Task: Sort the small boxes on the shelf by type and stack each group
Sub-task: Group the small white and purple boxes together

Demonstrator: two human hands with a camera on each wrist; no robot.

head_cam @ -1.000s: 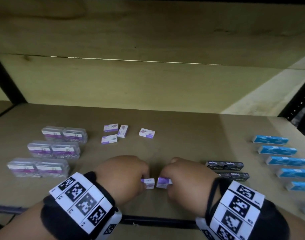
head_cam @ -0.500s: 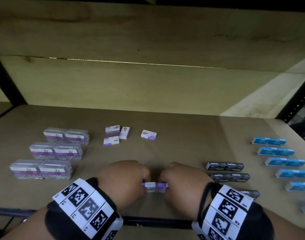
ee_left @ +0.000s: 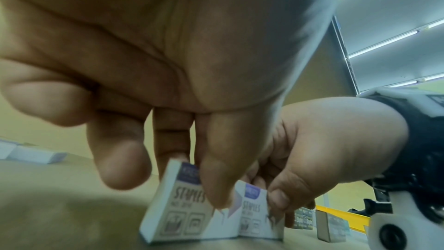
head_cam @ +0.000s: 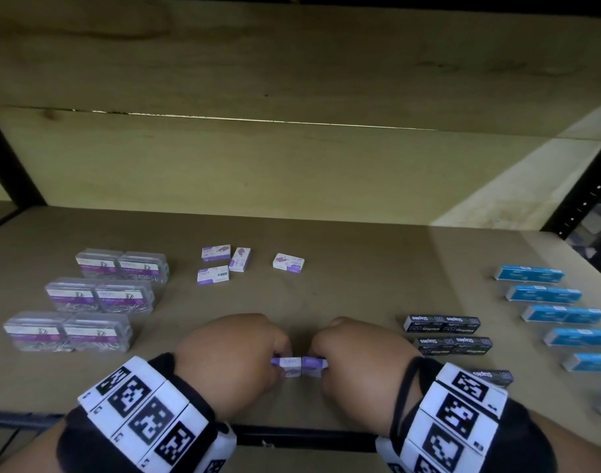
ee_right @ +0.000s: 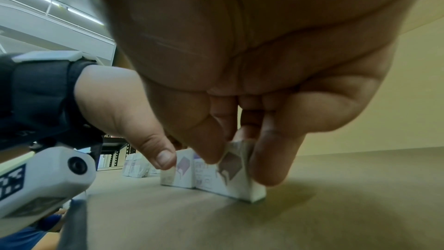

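Two small white-and-purple staple boxes stand on edge, side by side and touching, near the shelf's front edge. My left hand (head_cam: 278,365) pinches the left box (head_cam: 289,365) between thumb and fingers; the same box (ee_left: 177,204) shows in the left wrist view. My right hand (head_cam: 321,365) pinches the right box (head_cam: 313,364), seen as the near box (ee_right: 230,182) in the right wrist view. Several more white-and-purple boxes (head_cam: 220,264) lie loose further back on the shelf.
Clear paper-clip boxes (head_cam: 97,298) sit in pairs at the left. Black staple boxes (head_cam: 445,332) lie right of my hands, and blue boxes (head_cam: 551,308) line the far right. The shelf's dark front rail (head_cam: 302,436) runs below my wrists.
My hands have brought the two boxes together; a second ago a small gap lay between them, now they touch. Both hands keep their hold.
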